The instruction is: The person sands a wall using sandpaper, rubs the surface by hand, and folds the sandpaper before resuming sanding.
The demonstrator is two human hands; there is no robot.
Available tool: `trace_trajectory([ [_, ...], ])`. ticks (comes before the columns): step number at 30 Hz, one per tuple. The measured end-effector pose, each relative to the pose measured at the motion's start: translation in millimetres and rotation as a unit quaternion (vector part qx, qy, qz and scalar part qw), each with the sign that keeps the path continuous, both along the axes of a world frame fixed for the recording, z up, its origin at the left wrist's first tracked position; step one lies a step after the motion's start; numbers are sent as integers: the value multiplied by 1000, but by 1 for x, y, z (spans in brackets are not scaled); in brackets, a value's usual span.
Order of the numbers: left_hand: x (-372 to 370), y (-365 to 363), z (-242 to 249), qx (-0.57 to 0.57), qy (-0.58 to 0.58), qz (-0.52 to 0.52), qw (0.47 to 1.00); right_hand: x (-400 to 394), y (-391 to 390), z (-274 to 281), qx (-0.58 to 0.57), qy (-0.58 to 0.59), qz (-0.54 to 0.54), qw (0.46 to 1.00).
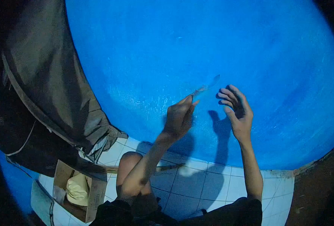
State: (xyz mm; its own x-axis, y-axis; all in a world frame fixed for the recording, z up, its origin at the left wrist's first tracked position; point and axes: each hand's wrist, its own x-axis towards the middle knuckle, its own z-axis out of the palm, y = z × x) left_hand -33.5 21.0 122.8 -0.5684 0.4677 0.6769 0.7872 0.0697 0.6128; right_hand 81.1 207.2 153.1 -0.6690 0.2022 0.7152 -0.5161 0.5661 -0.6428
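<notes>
My left hand (180, 116) is raised before the blue wall, its thumb and fingers pinched together. From the pinch a slender, pale, partly see-through thing (208, 86) slants up to the right and ends in a rounded, bluish tip. It is blurred, so I cannot make out its kind. Just right of that tip, my right hand (239, 109) is held up with its fingers apart and curved, and nothing shows in it. A gap separates the two hands. Both cast shadows on the wall.
A cardboard box (96, 196) with a pale yellow bundle (77, 189) inside stands at lower left. Thin brown sticks (103, 169) lie on the white tiled floor (189, 182) by my bent knee. Dark cloth (54, 64) drapes at left; the blue wall (219, 34) rises ahead.
</notes>
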Motion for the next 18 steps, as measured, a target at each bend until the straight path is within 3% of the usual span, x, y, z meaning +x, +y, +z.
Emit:
trace_trajectory([
  [3,-17,2,-24,44,-1,-77,996,-6,-4,0,-25,5,32,999],
  [5,-17,1,-26,94,-56,-182,977,-8,-8,1,-59,6,58,997],
  [8,-16,-3,-22,29,-134,-257,957,-12,-23,6,-124,-55,105,985],
  [10,-12,0,-20,49,-175,-271,945,-16,-22,-2,-135,-88,93,983],
  [12,-11,0,-21,69,-216,-284,932,-18,-25,-9,-300,-154,138,931],
  [16,-25,-5,-27,39,-243,-275,929,-19,-25,-13,-314,-143,120,931],
  [18,-25,-5,-27,18,-245,-275,930,-17,-26,-13,-223,-145,17,964],
])
